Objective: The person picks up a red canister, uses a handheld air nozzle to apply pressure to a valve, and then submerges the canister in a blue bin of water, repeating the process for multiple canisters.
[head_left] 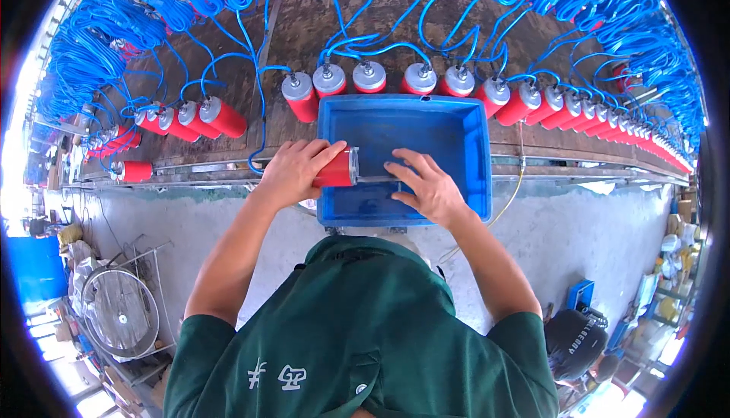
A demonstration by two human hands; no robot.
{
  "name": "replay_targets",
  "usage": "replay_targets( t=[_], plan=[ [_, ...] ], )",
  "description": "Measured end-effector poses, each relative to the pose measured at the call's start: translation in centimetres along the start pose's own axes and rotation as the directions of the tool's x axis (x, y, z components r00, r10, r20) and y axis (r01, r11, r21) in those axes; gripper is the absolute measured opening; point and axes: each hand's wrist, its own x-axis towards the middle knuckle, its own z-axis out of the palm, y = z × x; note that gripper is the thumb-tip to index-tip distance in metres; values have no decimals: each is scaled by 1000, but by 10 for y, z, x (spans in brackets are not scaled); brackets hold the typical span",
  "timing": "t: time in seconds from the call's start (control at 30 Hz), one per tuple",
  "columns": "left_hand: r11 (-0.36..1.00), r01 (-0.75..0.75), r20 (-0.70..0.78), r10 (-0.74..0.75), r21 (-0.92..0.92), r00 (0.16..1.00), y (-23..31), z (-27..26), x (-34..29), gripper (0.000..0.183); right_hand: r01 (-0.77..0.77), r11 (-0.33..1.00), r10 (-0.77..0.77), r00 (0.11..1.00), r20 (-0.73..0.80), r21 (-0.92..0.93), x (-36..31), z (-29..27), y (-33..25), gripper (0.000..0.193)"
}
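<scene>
My left hand (295, 173) is wrapped round a red cylinder (334, 170), which lies on its side over the left part of a blue plastic tub (480, 152). A thin metal rod (374, 179) sticks out of the cylinder's pale end toward the right. Around the rod's far end, my right hand (430, 188) has its fingers curved and apart, with a gap between thumb and forefinger. Whether a fingertip touches the rod is hard to see. The tub's bottom looks dark and shiny.
Red cylinders with silver caps (369, 77) and blue hoses line the wooden bench (285, 45). Coiled blue hoses (125, 19) hang or lie beyond. A single red cylinder (137, 172) lies at left. Behind me are a large fan (122, 313) and a person in a dark cap (576, 342).
</scene>
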Motion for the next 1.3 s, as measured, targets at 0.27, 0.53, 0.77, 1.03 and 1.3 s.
replay_targets(
  t=[0.27,0.53,0.77,1.03,1.3],
  plan=[
    [999,-24,-18,23,-25,1000,-8,2,2,112,169,985,-167,984,-62,35,2,3,6,44],
    [999,-27,-71,29,20,997,-4,5,-1,112,-688,340,571,693,440,641,19,6,-19,35],
    [999,36,-62,-34,38,998,7,5,-2,111,-753,84,619,553,558,653,25,0,-22,40],
    [997,55,-81,-50,59,995,11,6,-1,101,-504,666,668,732,-137,550,-5,-36,49,36],
    [986,157,-109,-150,59,983,8,18,4,100,-898,419,740,422,-524,-131,-108,-36,293,26]
  ],
)
